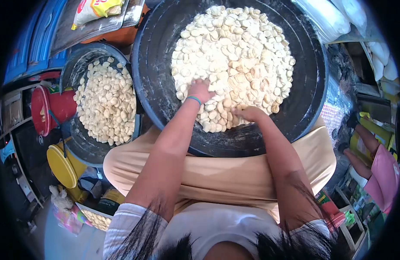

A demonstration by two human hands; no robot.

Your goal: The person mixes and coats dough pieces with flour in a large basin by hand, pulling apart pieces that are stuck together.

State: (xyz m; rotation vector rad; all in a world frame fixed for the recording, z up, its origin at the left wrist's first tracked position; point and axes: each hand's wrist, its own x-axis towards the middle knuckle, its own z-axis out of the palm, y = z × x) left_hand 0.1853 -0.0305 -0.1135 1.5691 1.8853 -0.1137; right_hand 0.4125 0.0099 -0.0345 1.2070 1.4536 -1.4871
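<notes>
A wide black basin [156, 93] in front of my crossed legs holds a heap of pale, flour-dusted, rounded flat pieces [239, 47] that look like dough or biscuits. My left hand [202, 91], with a teal band at the wrist, rests in the near left part of the heap, fingers apart and their tips partly sunk among the pieces. Closer to the near edge of the heap, my right hand [250, 113] reaches leftward with fingers stretched out, touching some browner pieces. Its fingertips are partly hidden, and neither hand is lifting anything visible.
A smaller dark tub [91, 151] of similar pieces stands on the left, beside a red bucket [40, 110] and a yellow lidded bucket [61, 167]. A yellow-and-white packet [96, 13] lies at upper left. White bags [325, 19] sit at upper right. Another person in pink [382, 177] is at far right.
</notes>
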